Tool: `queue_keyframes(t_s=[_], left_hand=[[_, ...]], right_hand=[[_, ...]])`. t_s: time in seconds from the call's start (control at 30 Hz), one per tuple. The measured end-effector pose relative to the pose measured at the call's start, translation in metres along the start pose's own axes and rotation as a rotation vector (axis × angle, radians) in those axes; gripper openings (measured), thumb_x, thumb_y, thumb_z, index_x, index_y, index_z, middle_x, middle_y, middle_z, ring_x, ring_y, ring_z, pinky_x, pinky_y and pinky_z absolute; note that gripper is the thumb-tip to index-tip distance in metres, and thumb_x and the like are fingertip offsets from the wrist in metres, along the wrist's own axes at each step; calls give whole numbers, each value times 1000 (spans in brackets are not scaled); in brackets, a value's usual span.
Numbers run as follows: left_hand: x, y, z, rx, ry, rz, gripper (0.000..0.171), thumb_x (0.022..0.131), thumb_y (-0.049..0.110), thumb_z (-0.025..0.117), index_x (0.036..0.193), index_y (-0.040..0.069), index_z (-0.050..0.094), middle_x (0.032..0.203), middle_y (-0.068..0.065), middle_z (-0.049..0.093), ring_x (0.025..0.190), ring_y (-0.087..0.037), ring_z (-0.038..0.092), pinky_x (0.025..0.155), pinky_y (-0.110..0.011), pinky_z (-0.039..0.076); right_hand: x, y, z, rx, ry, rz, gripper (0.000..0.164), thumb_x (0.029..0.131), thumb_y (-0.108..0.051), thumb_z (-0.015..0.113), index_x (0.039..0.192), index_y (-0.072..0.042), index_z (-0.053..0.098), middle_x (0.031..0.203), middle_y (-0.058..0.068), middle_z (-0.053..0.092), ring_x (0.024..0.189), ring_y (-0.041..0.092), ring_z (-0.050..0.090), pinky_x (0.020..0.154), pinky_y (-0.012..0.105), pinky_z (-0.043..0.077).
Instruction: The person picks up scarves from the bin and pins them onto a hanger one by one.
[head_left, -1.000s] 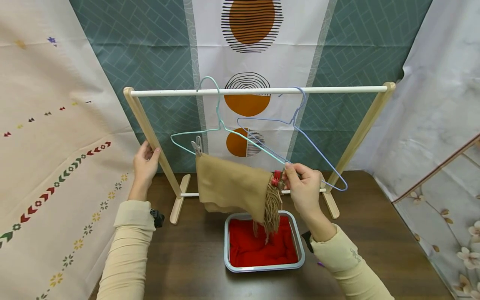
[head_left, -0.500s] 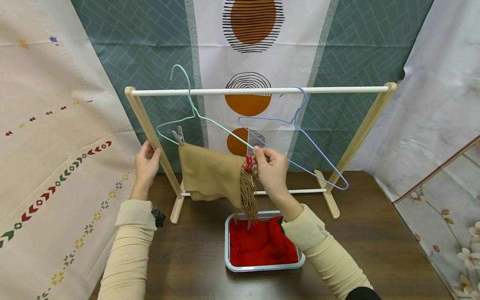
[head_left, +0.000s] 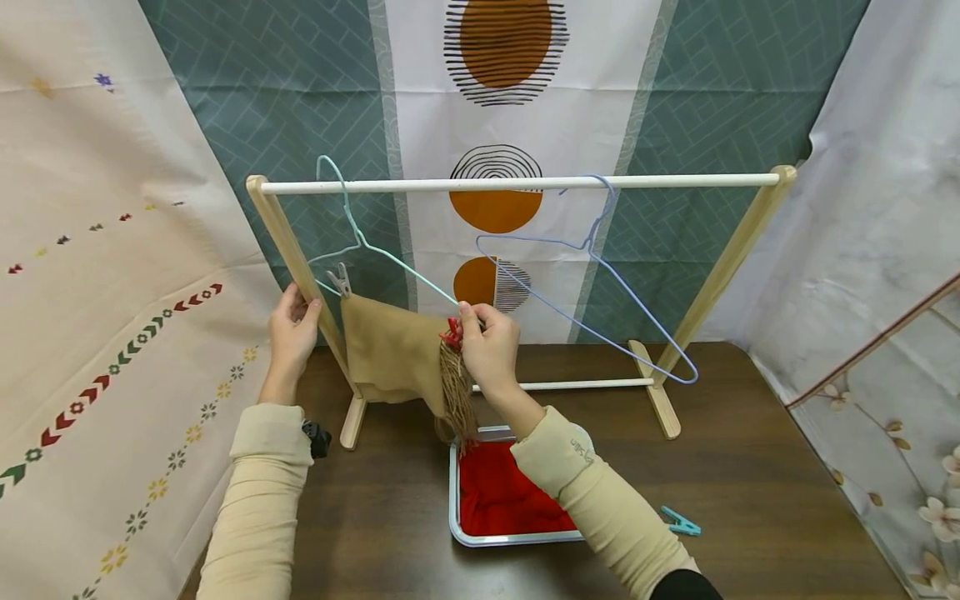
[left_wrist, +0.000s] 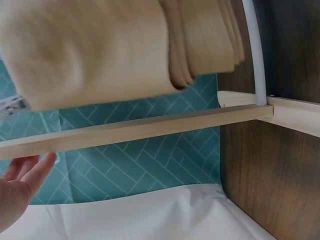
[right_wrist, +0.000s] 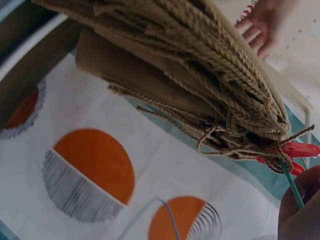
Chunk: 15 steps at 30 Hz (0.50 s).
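Observation:
My left hand [head_left: 294, 329] holds the left wooden post [left_wrist: 135, 127] of a small clothes rack, thumb on one side and fingers behind. With its thumb and fingertips, my right hand [head_left: 489, 343] pinches the right end of a mint-green hanger [head_left: 401, 265]. From that hanger hangs a folded tan scarf [head_left: 393, 346] with twisted fringe [right_wrist: 225, 75]. A grey clothespin [head_left: 341, 279] clips its left corner, a red clothespin [right_wrist: 299, 149] its fringed end beside my right fingers. The hanger tilts, its hook at the white rod [head_left: 450, 185] near the left post.
A blue hanger [head_left: 637, 292] hangs on the right part of the rod. Below stands a grey-rimmed bin [head_left: 517, 540] with red cloth [head_left: 502, 492], partly covered by my right sleeve. A turquoise clothespin [head_left: 681, 522] lies on the dark wooden table [head_left: 757, 467].
My right hand has carried the green hanger and scarf left along the rod; its hook rose above the rod, then came down. The turquoise clothespin has come into sight. My left hand stays put.

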<state>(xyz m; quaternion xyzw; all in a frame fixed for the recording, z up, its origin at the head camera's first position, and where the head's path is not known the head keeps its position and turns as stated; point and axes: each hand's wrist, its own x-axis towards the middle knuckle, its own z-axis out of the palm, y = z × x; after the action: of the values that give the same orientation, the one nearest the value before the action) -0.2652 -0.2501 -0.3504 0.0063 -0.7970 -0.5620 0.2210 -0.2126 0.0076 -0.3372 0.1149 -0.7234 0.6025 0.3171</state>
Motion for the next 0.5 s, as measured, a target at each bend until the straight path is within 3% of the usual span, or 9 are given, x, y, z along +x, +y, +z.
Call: queue_keyframes(t_s=[0.17,0.37,0.5], left_hand=[[7,-21,-1,34,18,5,46,95,15,45,139,6,35,122,-17,50,97,-11,47,82,-25,39],[8,-20,1,22,7,-2,47,95,13,46,140,6,34,125,-17,49,99,-13,48,81,-23,39],[3,-9,0,-8,-11,-2,46,94,8,46,138,3,35,124,-20,49,95,-13,47,79,-21,38]], right_hand=[[-13,14,13,-9,-1,-32,29,89,-8,57,63,4,60,53,10,54,46,7,41,40,19,30],[-24,31,19,-19,-24,-66,27,89,-8,57,65,2,61,50,7,53,44,8,46,43,20,37],[-26,38,18,-50,-54,-82,23,89,-9,57,71,3,65,58,8,59,51,12,49,50,22,41]])
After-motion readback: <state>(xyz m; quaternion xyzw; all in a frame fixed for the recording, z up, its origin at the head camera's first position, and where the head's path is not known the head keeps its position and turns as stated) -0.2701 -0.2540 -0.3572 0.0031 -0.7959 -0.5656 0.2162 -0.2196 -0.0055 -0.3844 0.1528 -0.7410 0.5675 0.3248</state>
